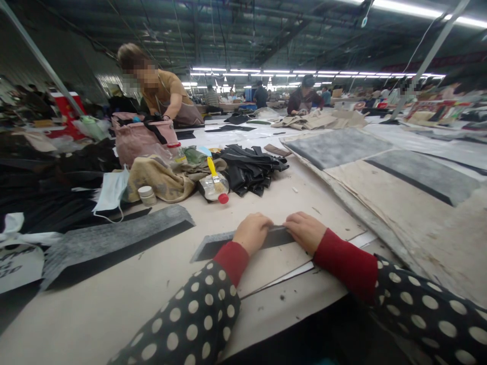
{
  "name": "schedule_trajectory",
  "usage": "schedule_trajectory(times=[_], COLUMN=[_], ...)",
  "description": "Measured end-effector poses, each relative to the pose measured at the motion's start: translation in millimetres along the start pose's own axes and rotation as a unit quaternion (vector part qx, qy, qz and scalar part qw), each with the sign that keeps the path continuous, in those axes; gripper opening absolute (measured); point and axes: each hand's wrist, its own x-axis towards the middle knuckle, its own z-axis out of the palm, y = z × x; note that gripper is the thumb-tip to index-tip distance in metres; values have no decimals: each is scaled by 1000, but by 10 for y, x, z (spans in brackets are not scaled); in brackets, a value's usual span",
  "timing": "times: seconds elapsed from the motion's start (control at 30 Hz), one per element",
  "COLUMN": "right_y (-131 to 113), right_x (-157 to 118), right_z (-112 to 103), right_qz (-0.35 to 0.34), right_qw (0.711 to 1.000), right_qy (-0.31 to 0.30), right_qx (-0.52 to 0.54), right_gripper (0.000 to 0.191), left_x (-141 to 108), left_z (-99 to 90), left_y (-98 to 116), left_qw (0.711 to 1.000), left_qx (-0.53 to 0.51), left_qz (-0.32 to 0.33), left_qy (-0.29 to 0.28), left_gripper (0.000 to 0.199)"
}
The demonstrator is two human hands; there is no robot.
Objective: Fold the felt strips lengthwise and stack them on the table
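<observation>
A narrow black-and-grey strip of material (pixel 279 237) lies across the pale work surface in front of me. My left hand (pixel 254 230) is closed on its upper edge near the middle, fingertips bent down and partly hidden. Close by on the right, my right hand (pixel 306 230) pinches the same edge toward the strip's right end. The strip's left end sticks out past my left wrist and rests on the surface. Farther left lies a larger grey piece with a black border (pixel 125 238).
Beyond my hands are a yellow-handled brush (pixel 213 172) on a red-capped bottle (pixel 213 188), a pile of black strips (pixel 251 165), and a small white jar (pixel 146 195). Grey panels (pixel 342 144) lie at right. A co-worker (pixel 163 94) bends over a pink bag (pixel 142 139).
</observation>
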Motion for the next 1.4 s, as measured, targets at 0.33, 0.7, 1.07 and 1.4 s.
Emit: schedule_trajectory(times=[0.33,0.7,1.07,1.4], right_y=[-174,-423,-425,-657], right_x=[100,171,262,271], right_z=[-11,-110,-51,-91], right_qz=[16,74,54,54], right_qw=[997,995,986,996], right_qy=[-60,-69,-59,-73], right_qx=[36,-14,145,3], right_gripper=[37,22,39,25], left_x=[-33,-168,-234,-312], left_z=[-45,-239,-168,-340], left_y=[69,-182,-145,-257], left_qw=[995,997,1000,999], left_qx=[91,-62,11,-8], left_qz=[30,-32,4,30], left_qy=[-41,-33,-4,-44], left_gripper=[23,26,24,23])
